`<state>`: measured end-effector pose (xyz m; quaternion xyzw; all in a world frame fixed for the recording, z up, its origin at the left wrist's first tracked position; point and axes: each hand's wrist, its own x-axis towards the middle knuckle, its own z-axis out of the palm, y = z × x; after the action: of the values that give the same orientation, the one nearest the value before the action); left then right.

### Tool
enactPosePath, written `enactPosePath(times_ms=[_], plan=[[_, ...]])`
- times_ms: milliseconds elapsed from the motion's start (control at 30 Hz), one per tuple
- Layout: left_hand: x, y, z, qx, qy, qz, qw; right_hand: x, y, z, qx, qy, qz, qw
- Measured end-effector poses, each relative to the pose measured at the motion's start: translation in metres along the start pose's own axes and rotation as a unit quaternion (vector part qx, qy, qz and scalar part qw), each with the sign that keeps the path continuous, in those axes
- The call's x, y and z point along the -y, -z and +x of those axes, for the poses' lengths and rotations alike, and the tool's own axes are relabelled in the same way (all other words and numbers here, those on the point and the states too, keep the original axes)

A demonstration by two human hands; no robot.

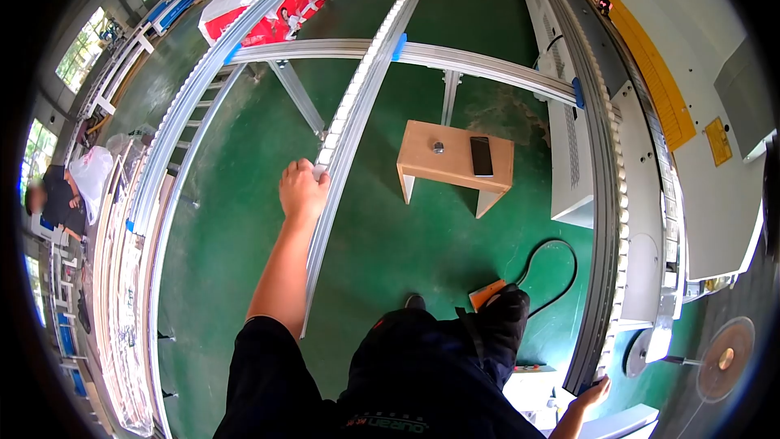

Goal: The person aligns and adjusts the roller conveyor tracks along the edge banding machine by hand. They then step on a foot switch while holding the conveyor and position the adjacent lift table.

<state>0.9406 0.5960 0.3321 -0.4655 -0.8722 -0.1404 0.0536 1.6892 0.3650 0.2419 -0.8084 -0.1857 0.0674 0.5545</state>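
My left hand (303,189) is closed on the middle roller rail (357,106), a long aluminium profile topped with a row of white rollers. Its fingers curl over the rail's edge, and their undersides are hidden. At the lower right, my right hand (597,393) is closed at the near end of the right roller rail (603,276), with its fingers curled against the rail's side. Both rails run away from me. An aluminium crossbar (479,67) with blue end pieces joins them farther off.
Between the rails stands a small wooden stool (457,158) with a phone (481,156) and a small metal part on it. An orange foot pedal (486,294) with a black cable lies by my foot. A machine (650,138) lines the right; a person (61,195) is far left.
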Motion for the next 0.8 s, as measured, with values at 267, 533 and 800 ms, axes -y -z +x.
enactPosePath(times_ms=[267,533,800], plan=[[-0.001,-0.002,0.006,-0.053,-0.013,-0.037,0.998,-0.005,0.001,0.003,0.005,-0.009,0.011,1.000],[-0.015,-0.007,0.022,-0.016,-0.054,-0.034,0.998,-0.011,0.005,0.006,0.025,-0.015,0.013,0.999],[0.001,-0.030,0.042,-0.060,-0.055,-0.069,0.994,-0.020,0.004,0.003,0.039,-0.029,0.015,0.999]])
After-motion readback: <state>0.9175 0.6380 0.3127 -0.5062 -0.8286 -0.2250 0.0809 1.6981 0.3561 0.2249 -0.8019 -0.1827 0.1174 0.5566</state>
